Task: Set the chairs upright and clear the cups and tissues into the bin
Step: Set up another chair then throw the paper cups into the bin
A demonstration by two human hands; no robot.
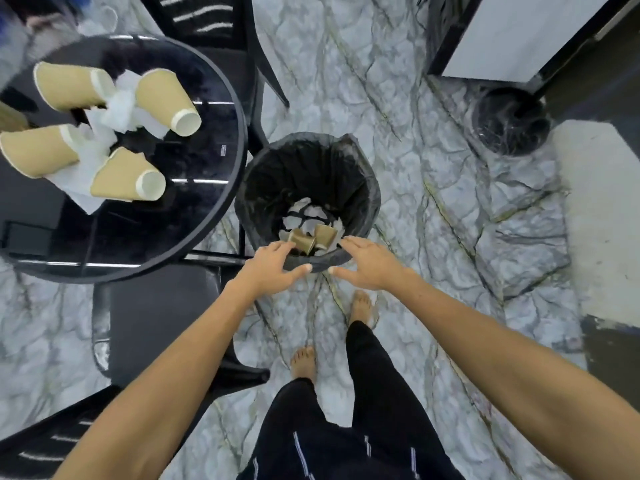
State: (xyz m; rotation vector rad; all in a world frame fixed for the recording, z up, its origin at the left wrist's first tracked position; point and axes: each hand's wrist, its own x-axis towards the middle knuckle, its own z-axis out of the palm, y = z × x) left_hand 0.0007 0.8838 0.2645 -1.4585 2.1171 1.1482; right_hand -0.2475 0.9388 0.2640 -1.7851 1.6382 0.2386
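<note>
Down by the person's bare feet stands a round bin lined with a crinkled black plastic bag (308, 168), and both hands hang over its near rim: the left hand (273, 263) and the right hand (369, 263) are each spread flat, fingers splayed wide, holding nothing. Just beyond the fingertips, inside the bin, lie two tan ribbed paper cups (313, 237) on their sides, resting on a heap of crumpled white tissues (304, 213). To the left of the bin, nearly touching it, is a round bench with a glossy black glass top and a dark metal rim (194, 161). On it lie four more tan ribbed paper cups with white rims (162, 98), all tipped over, ringed around a second pile of crumpled white tissues (117, 112); these sit well apart from both hands. Two black plastic chairs with slatted backs are at the bench, one upright at the far side (207, 22) and one on the near side (156, 320), its seat under the bench edge. The floor is pale grey marble-patterned tile with dark veins (450, 220).
</note>
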